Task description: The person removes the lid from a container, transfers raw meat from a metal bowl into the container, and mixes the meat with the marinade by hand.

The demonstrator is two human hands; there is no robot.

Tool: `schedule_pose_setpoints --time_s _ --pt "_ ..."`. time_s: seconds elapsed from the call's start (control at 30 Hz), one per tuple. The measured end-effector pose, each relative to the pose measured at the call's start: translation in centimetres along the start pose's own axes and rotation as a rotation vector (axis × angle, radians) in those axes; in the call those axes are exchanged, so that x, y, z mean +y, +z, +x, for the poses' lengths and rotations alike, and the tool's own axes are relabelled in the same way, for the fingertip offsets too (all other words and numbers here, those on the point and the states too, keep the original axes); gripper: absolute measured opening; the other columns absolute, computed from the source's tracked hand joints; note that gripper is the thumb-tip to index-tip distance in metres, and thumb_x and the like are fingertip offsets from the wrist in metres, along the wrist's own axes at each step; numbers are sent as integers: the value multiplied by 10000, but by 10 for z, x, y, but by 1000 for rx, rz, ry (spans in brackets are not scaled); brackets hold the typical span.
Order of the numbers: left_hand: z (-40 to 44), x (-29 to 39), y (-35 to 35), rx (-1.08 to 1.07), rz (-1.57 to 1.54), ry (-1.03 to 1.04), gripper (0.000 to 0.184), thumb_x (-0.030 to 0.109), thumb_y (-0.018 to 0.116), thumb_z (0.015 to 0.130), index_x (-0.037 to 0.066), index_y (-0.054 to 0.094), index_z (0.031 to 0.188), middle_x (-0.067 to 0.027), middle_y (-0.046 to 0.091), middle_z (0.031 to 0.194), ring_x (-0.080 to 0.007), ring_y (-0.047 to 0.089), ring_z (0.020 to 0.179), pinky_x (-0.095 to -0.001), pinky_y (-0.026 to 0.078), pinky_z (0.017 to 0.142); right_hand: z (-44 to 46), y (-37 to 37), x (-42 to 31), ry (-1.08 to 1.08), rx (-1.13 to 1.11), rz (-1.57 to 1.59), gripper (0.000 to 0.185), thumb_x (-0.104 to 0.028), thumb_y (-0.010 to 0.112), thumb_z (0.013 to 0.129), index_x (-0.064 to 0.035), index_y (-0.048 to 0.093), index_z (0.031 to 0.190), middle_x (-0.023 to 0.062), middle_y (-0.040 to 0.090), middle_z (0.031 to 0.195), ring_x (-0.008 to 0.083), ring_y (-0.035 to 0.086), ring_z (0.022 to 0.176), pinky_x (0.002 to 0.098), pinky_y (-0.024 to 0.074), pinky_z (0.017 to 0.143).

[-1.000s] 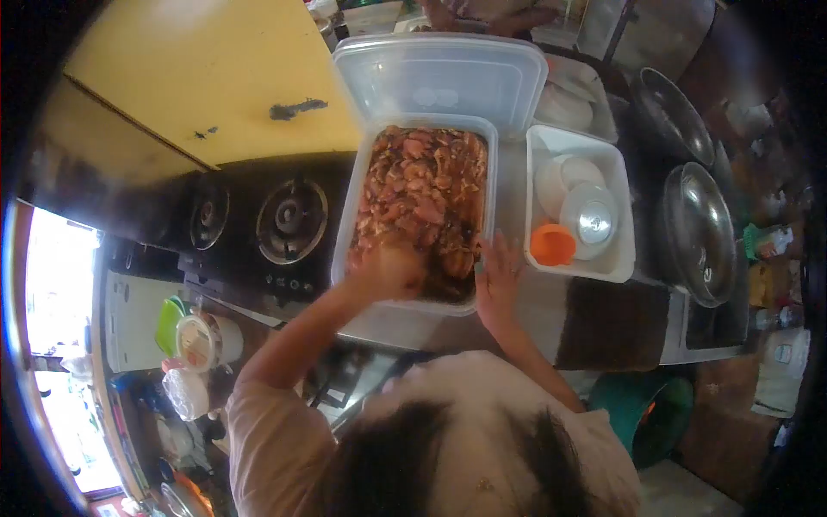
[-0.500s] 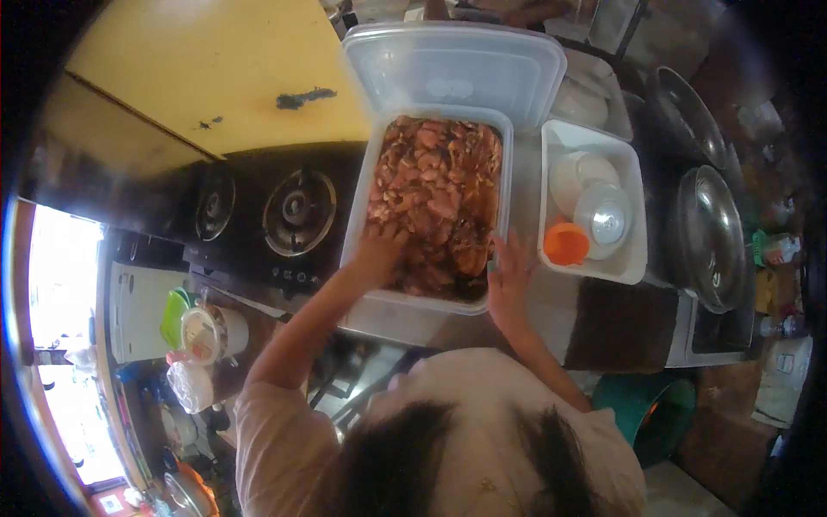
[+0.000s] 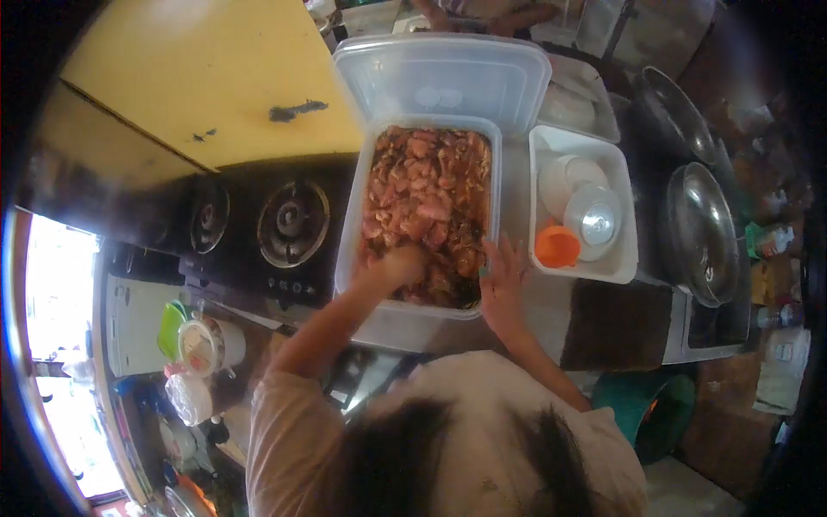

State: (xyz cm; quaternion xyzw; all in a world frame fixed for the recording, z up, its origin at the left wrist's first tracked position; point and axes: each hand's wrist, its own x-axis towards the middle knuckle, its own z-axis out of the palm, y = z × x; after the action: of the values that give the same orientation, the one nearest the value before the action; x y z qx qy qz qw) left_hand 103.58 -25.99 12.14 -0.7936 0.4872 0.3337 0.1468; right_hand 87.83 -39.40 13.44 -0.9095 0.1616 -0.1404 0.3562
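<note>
A clear plastic tub (image 3: 494, 198) holds many pieces of raw, dark-sauced meat (image 3: 418, 207). My left hand (image 3: 401, 265) is down in the meat near the tub's front left part, its fingers hidden among the pieces. Beside the tub's front right corner is my right hand (image 3: 504, 280), fingers apart, with its thumb side at the rim. Behind the meat, the translucent lid (image 3: 439, 77) leans upright against the tub's far side.
A white tray (image 3: 627, 207) with pale bowls and an orange cup (image 3: 556, 247) stands right of the tub. Stove burners (image 3: 294, 223) lie left. Metal pans (image 3: 702, 233) are far right. Another person's hands (image 3: 517, 19) show at the top.
My left hand first lifted slightly with its fingers spread on the meat, then moved right and sank into it. My right hand stayed by the rim. The view shifted slightly and returned.
</note>
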Motion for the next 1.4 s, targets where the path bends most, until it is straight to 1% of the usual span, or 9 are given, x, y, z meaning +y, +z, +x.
schedule_pose_setpoints --time_s 0.13,0.2,0.4,0.6,0.7,0.9,1.03,1.1,1.4 --pt "-22 0 -18 54 6 167 222 187 578 670 32 622 824 -151 605 833 -282 584 785 -364 457 698 -1 3 4 -11 28 -10 534 -145 433 758 -215 319 1275 128 213 1350 366 118 1258 593 33 959" --pt "-31 -1 -22 201 -358 -57 330 161 609 667 47 590 976 -155 597 900 -285 578 818 -354 452 726 -1 4 5 -7 30 -35 514 -174 420 776 -218 316 1277 127 211 1351 364 116 1259 596 33 957" --pt "-37 -37 -56 609 -566 449 450 102 618 684 93 502 1118 -162 573 988 -261 565 882 -325 442 760 -2 13 13 -34 57 -6 453 -296 359 831 -221 318 1276 128 200 1352 374 115 1254 603 34 951" --pt "-5 -70 -89 570 -744 -68 404 148 640 664 112 526 1050 -127 566 994 -249 552 912 -337 436 772 -1 7 7 -44 66 -9 427 -249 387 832 -172 352 1251 151 227 1334 388 146 1237 578 36 959" --pt "22 -88 -94 874 -394 100 389 182 655 654 120 528 1017 -115 503 1106 -261 494 1007 -341 403 839 -2 6 7 -34 44 -3 434 -292 367 840 -166 342 1255 156 220 1336 391 150 1233 586 36 953" --pt "57 -83 -95 484 167 28 610 403 610 646 211 437 1199 -106 155 1378 -353 183 1243 -583 220 928 0 8 10 -16 28 47 433 -327 332 843 -209 343 1260 138 185 1352 399 113 1244 652 35 911" --pt "107 -106 -47 452 -166 -44 580 463 509 727 258 364 1250 -127 66 1394 -381 -23 1268 -666 117 904 -2 9 11 -7 22 60 442 -329 340 835 -209 343 1260 127 179 1357 394 101 1249 651 29 913" --pt "77 -83 -59 369 154 -13 521 469 438 776 261 368 1249 -144 42 1393 -402 -37 1260 -654 124 914 -1 10 11 -11 28 58 445 -326 347 830 -210 343 1260 121 181 1357 390 99 1251 646 24 917" --pt "69 -73 -42 59 47 -145 455 221 404 829 118 323 1265 -231 99 1350 -413 125 1239 -512 297 923 0 8 9 3 30 53 452 -271 370 818 -220 336 1266 106 188 1358 366 99 1258 614 10 945"
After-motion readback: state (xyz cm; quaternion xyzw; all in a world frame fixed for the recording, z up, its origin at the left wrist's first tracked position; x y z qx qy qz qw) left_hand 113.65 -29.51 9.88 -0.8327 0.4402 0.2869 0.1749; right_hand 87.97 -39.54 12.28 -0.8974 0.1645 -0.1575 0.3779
